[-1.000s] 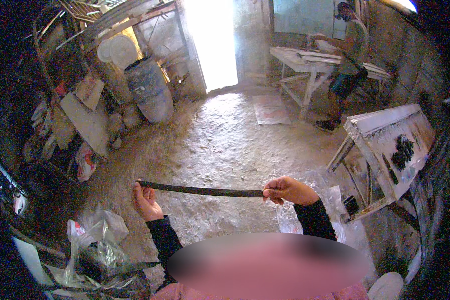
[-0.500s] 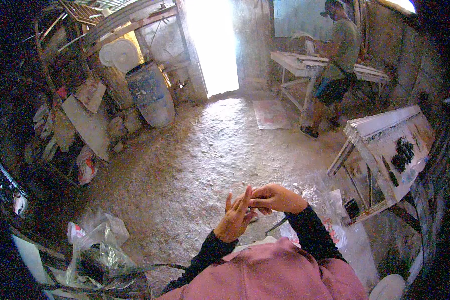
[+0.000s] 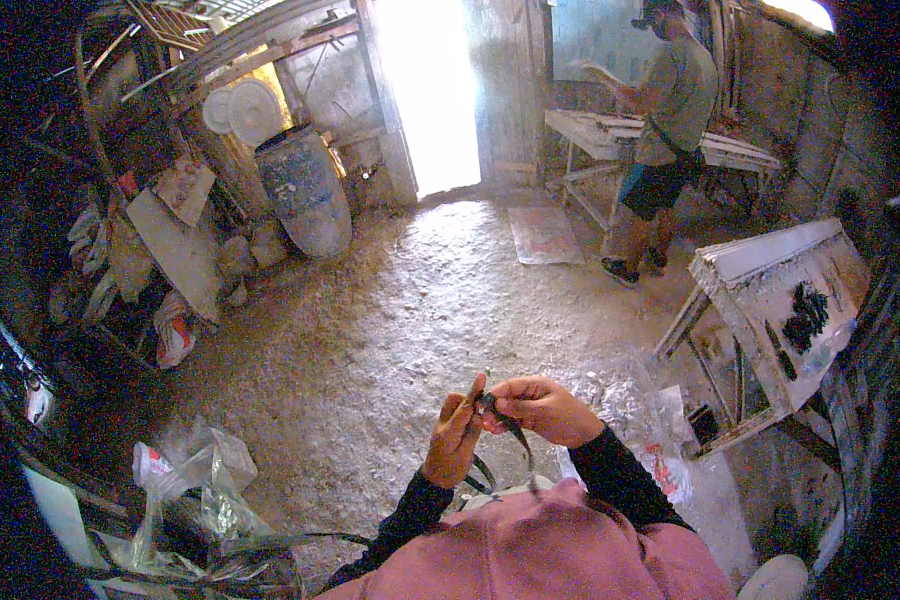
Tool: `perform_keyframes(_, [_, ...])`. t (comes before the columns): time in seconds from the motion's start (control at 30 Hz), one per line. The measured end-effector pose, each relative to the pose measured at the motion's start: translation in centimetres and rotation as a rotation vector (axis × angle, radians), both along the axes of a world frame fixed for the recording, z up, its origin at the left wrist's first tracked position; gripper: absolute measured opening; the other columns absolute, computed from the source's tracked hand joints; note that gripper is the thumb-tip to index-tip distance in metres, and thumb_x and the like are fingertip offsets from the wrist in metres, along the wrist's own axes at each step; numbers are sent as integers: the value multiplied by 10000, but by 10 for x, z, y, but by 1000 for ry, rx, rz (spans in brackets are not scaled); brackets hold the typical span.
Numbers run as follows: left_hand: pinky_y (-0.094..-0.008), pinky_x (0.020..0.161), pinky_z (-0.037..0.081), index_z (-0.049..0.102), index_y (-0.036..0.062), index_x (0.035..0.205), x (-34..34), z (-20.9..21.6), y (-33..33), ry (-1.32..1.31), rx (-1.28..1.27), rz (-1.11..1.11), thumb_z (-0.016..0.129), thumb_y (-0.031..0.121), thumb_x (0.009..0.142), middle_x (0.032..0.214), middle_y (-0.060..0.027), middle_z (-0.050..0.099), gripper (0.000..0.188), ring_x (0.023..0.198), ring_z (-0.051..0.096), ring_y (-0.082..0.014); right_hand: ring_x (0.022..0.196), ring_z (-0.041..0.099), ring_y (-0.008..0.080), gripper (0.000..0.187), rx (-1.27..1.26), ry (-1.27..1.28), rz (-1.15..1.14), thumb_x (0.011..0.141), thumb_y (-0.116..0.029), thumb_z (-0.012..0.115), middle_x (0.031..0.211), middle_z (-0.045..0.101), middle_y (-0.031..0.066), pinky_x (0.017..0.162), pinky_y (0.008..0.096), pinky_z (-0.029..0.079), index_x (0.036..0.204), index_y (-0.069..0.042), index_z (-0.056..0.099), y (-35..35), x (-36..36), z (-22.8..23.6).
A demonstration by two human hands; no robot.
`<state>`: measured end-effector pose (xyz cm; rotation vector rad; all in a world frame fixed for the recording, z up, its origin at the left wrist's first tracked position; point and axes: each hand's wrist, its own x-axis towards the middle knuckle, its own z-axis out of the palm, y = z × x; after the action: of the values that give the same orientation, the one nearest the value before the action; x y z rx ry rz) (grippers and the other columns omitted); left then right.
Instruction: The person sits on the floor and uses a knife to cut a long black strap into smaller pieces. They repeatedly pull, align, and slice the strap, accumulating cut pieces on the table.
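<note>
In front of my chest, a dark, narrow, flexible strip (image 3: 517, 432) runs between my two hands. Its upper end is bunched or looped at the fingertips, and the rest hangs down toward my lap. My left hand (image 3: 450, 445) is closed on that upper end, its thumb and fingers pointing upward. From the other side my right hand (image 3: 550, 411) pinches the strip with thumb and fingertips. Another dark curved length (image 3: 480, 474) shows below my left hand; I cannot tell whether it is the same strip. The fingers partly hide the looped end.
A slanted work table (image 3: 755, 262) at right bears a pile of black strips (image 3: 806, 316). Clear plastic bags (image 3: 215, 495) and a white-and-red cup (image 3: 151, 466) lie lower left. A person (image 3: 675, 100) stands at a far bench (image 3: 590, 125). A blue barrel (image 3: 308, 195) stands left of the bright doorway.
My hands have drawn slightly apart and turned, and the dark strip now shows between them, hanging down. The person at the far bench has raised a forearm.
</note>
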<state>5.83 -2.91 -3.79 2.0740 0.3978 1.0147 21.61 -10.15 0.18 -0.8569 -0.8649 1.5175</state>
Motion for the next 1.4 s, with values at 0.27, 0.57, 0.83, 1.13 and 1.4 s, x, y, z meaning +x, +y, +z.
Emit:
perform_keyframes(0.27, [-280, 759, 389, 426, -22, 1236, 14, -7, 9, -180, -121, -31, 439, 190, 914, 848, -84, 460, 386, 822, 439, -204, 730, 546, 87, 104, 143, -81, -312, 822, -99, 602, 772, 577, 16, 702, 223, 448, 767, -58, 523, 15, -25, 6])
perform_keyframes(0.57, [-205, 653, 346, 551, 35, 1012, 31, 53, 58, -314, -473, 5, 401, 300, 928, 802, 16, 461, 316, 722, 416, -72, 903, 536, 147, 424, 239, -166, -359, 850, -266, 586, 1027, 519, 79, 775, 286, 456, 1150, -115, 326, 68, -19, 39])
perform_keyframes(0.83, [-198, 547, 408, 541, 35, 993, 29, 83, 94, -593, -734, 76, 448, 334, 912, 711, -1, 507, 324, 607, 485, -85, 1044, 468, 152, 815, 453, -579, -7, 786, -166, 673, 1150, 491, 140, 874, 290, 391, 1332, -124, 69, 91, -36, 9])
perform_keyframes(1.13, [-193, 431, 328, 513, 138, 936, 4, 80, 137, -895, -990, -331, 515, 330, 875, 645, 44, 408, 202, 526, 383, -68, 609, 502, 77, 220, 321, -328, 272, 919, -201, 460, 683, 491, -11, 589, 222, 420, 1040, -28, 525, 81, -32, -7])
perform_keyframes(1.4, [-180, 435, 323, 520, 134, 928, -48, 73, 192, -1072, -1002, -370, 527, 248, 875, 652, 43, 373, 126, 518, 314, -60, 486, 419, 57, 230, -6, -306, 346, 919, -287, 454, 613, 428, -38, 483, 216, 420, 905, -69, 526, 61, -9, -12])
